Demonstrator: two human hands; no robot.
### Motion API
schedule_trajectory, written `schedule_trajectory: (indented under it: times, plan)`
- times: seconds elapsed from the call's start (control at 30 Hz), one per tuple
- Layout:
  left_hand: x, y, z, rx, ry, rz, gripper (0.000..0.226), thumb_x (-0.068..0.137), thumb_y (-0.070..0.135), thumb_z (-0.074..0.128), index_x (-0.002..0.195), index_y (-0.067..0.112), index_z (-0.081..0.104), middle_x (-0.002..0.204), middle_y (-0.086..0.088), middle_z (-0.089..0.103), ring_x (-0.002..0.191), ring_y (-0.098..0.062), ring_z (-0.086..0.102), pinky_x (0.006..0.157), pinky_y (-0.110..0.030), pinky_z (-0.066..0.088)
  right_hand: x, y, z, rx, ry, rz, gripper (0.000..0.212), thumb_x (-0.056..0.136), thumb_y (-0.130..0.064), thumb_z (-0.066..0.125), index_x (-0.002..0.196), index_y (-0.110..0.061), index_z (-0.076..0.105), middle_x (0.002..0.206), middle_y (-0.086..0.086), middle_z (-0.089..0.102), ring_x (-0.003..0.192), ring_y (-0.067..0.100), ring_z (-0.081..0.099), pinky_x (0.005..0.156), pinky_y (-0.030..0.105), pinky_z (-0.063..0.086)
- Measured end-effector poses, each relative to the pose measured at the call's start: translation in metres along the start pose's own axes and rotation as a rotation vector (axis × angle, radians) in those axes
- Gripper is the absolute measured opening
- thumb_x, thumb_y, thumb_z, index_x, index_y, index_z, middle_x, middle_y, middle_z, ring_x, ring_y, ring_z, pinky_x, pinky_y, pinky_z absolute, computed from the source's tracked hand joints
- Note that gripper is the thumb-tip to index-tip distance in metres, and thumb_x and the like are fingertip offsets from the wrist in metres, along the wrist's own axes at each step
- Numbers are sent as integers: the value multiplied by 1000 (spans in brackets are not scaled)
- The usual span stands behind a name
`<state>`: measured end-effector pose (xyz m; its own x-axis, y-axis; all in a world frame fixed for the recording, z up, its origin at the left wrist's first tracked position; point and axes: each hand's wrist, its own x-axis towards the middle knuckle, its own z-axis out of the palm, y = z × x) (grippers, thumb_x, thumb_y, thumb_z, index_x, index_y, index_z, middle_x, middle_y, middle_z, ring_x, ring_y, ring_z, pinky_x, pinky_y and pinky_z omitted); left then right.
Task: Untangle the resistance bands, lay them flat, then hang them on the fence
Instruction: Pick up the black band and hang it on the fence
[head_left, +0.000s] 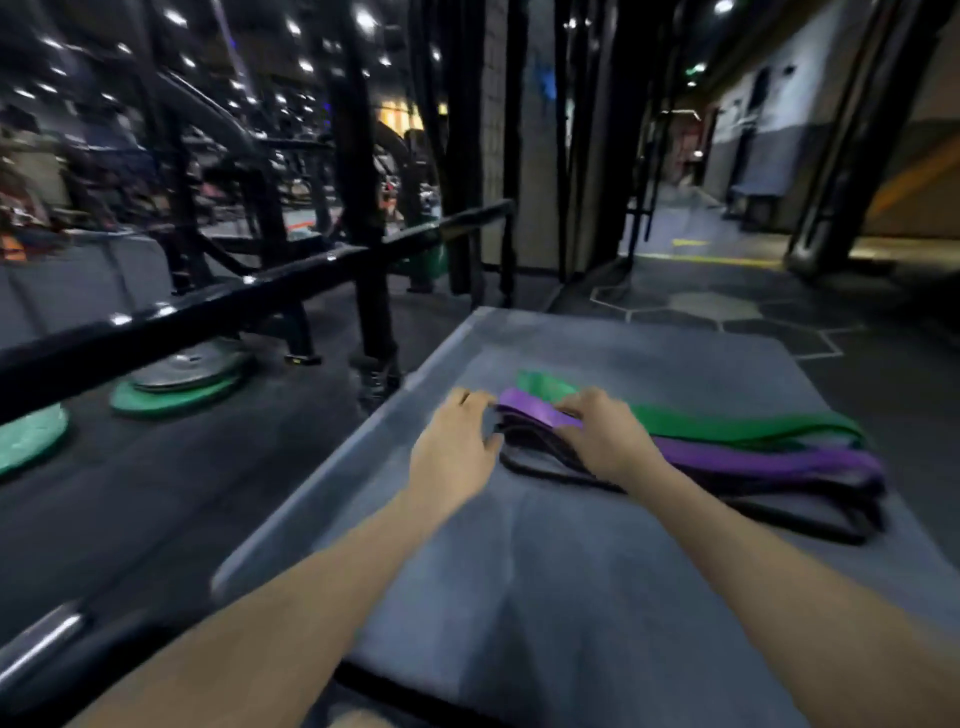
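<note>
Nearest me, both forearms reach forward over the grey padded bench (571, 571). My left hand (454, 449) sits just at the near end of the bands, fingers loosely bent and spread; I cannot tell whether they are touching the black band (540, 462) or only hovering beside it. My right hand (605, 434) lies on top of the pile with its fingers curled down over the end of the purple band (530, 408), seemingly pinching it, though blur hides the exact hold.

The three bands lie side by side along the bench, running off to the right: black nearest, purple in the middle, green band (675, 426) furthest. At the far right end they overlap, and I judge they may be crossed there.

Beyond the bench's left edge runs the black fence rail (218, 306), with green weight plates (171, 395) on the floor below it.

The risks I see: lifting the purple end while black loops cross it would drag the whole bundle and tighten the snarl. The pile sits close to the bench's left edge, so a careless pull could tip a band off onto the floor. A stretched band could also snap back if my grip slips.
</note>
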<state>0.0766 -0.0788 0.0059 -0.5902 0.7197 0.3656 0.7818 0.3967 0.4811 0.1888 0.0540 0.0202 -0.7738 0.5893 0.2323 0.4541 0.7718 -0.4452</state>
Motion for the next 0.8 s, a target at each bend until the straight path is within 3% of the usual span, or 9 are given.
schedule_trajectory:
  times: [0.1,0.23,0.53,0.7,0.8]
  plan:
    - [14,2,43,-31,-63,-9,40,88,19,58,127,17,51,129,-3,48,117,-24,51,96,-38,43,1,49,9,-16,-19,98,34,87,-18,60,120,-9,61,128,12,57,120,30,51,99,36,43]
    - [26,6,93,-36,-158,54,39,88,17,57,126,16,52,128,1,49,116,-20,50,95,-35,44,-5,106,14,-88,-32,205,38,87,-19,63,122,-7,57,126,14,52,120,31,46,95,39,44]
    - [48,35,162,67,-291,295,43,89,25,60,130,21,49,127,5,48,120,-15,45,102,-30,39,-27,175,17,-210,-72,179,50,86,-25,64,133,-14,50,128,5,48,120,25,40,102,34,36]
    - [56,34,170,89,-267,285,29,89,30,59,117,22,59,117,7,50,106,-14,55,90,-31,42,-30,189,20,-220,0,173,46,88,-23,61,132,-13,50,127,4,51,118,25,42,98,35,39]
    - [63,34,169,26,-255,227,27,87,25,62,112,24,51,102,9,55,90,-17,60,77,-33,48,-25,193,21,-197,40,184,45,88,-24,61,130,-12,51,124,5,52,118,26,44,97,35,39]
